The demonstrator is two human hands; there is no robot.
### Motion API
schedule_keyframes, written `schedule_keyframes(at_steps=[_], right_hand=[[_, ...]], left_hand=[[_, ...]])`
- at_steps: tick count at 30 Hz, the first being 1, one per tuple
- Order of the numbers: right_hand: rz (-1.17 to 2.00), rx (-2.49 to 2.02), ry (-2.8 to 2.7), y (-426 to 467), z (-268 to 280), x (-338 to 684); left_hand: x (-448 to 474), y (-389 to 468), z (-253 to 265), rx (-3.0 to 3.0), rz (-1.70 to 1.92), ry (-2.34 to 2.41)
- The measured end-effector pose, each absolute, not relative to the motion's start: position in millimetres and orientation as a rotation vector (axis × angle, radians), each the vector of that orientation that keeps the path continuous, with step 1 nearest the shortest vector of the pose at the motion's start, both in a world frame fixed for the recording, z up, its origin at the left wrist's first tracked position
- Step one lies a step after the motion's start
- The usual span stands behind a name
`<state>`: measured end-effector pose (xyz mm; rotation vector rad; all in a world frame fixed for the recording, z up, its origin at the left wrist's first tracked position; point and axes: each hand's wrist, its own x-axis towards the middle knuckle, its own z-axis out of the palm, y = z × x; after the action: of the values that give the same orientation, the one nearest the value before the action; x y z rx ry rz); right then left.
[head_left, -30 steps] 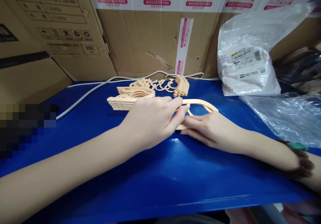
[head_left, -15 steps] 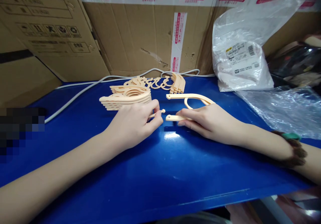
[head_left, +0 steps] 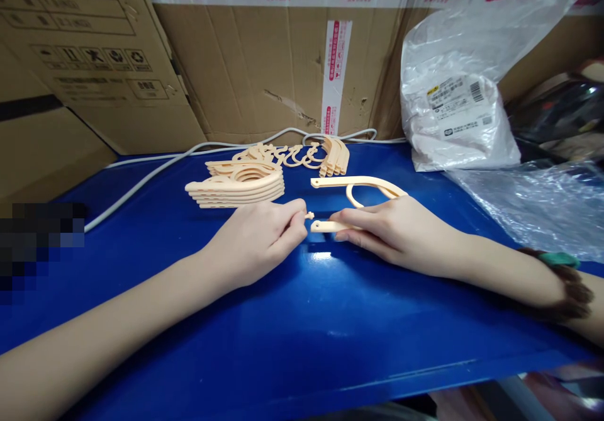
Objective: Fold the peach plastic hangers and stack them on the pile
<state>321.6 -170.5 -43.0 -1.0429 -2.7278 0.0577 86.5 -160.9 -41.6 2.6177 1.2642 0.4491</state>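
Note:
My left hand (head_left: 262,238) is closed in a pinch on a cream plastic hanger hook (head_left: 309,215). Only its small knobbed end sticks out past the fingertips; the rest is hidden. Facing it, my right hand (head_left: 382,229) grips a cream hanger arm (head_left: 323,226) between thumb and fingers. The arm's end, with a round hole, points left and lies just short of the knob, a small gap between them. Behind my right hand lies another hanger piece (head_left: 344,182), curved, with a hole at its left end. A stack of hanger pieces (head_left: 236,188) stands beyond my left hand.
Loose hooks (head_left: 295,155) and several short curved pieces (head_left: 335,157) lie at the back of the blue table (head_left: 302,345). A white cable (head_left: 155,179) runs behind them along the cardboard box (head_left: 264,68). A plastic bag (head_left: 460,119) and clear wrap (head_left: 542,207) are on the right.
My left hand has turned slightly, and the hook's knob has shifted a little right and down, nearer the holed end of the hanger arm. My right hand keeps its hold.

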Motion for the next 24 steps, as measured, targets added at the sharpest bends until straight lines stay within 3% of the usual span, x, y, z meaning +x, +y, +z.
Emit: schedule_keyframes(at_steps=[10,18,24], right_hand=[[-0.018,-0.963,-2.691,-174.5,-42.7,321.4],[-0.009,-0.916,-2.689,-173.5,-43.7,321.5],[0.057,-0.893,-2.727,-171.7,-44.1,321.6]], left_hand=[[84.5,-164.3,-42.8,2.696,0.446,1.065],[89.2,-169.7,-40.3,3.112,0.207,1.322],[84.9,-170.4,-46.6,3.317,0.417,1.093]])
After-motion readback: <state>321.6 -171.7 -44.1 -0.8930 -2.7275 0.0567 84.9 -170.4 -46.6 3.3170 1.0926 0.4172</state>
